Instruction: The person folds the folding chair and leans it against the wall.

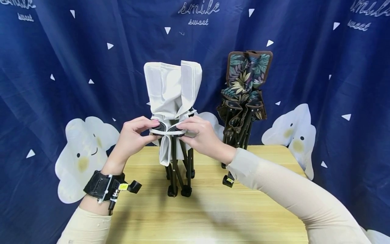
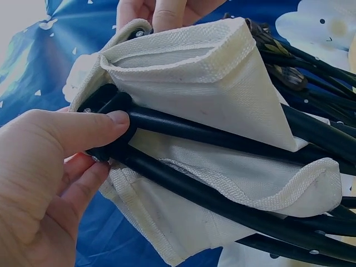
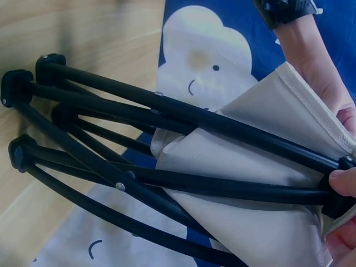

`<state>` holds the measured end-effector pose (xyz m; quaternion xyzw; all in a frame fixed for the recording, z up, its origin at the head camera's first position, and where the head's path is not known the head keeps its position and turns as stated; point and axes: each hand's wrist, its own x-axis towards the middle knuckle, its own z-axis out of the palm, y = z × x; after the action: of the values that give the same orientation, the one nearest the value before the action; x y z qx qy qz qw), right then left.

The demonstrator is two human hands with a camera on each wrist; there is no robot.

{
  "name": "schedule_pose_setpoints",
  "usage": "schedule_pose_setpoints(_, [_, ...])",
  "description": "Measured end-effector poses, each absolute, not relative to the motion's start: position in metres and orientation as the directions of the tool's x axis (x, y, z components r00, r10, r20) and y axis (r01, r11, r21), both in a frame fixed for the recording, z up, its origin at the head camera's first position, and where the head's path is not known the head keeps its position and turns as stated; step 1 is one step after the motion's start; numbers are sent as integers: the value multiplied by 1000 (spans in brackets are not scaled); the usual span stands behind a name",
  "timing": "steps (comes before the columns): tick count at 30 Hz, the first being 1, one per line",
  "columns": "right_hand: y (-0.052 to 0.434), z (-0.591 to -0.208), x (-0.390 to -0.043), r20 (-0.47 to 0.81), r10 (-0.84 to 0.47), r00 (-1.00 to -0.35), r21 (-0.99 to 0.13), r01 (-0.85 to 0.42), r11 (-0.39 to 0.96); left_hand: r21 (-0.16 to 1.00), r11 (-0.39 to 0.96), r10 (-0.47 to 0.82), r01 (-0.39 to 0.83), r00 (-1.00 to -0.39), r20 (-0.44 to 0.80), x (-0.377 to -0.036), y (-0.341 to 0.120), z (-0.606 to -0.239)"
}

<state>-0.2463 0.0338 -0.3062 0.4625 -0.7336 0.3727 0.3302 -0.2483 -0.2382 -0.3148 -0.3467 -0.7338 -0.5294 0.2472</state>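
Note:
A small folding chair (image 1: 166, 89) with white fabric and dark metal legs stands folded and upright in front of me. My left hand (image 1: 129, 137) pinches the black corner joint on its left, the thumb pressed against the plastic in the left wrist view. On the other side, my right hand (image 1: 202, 135) grips the matching joint between thumb and fingers. Both joints sit close together at the front of the seat, with the white cloth bunched between them. Crossed black tubes (image 3: 239, 133) run down from the joints to black plastic feet (image 3: 21, 89).
Behind on the right stands a second folded chair (image 1: 243, 78), in dark leaf-patterned fabric with brown edging. Under both is a light wooden table (image 1: 213, 210). A blue curtain (image 1: 106, 74) with clouds and white triangles hangs behind. A camera strap (image 1: 100, 184) circles my left wrist.

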Motion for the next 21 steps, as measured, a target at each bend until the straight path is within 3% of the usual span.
schedule_pose_setpoints(15, [34, -305, -246, 810, -466, -356, -223, -922, 317, 588, 202, 255, 783, -622, 741, -248, -242, -317])
schedule_pose_setpoints(21, [34, -308, -247, 830, -451, -329, -209, -932, 295, 581, 197, 241, 790, -613, 752, -247, -243, -320])
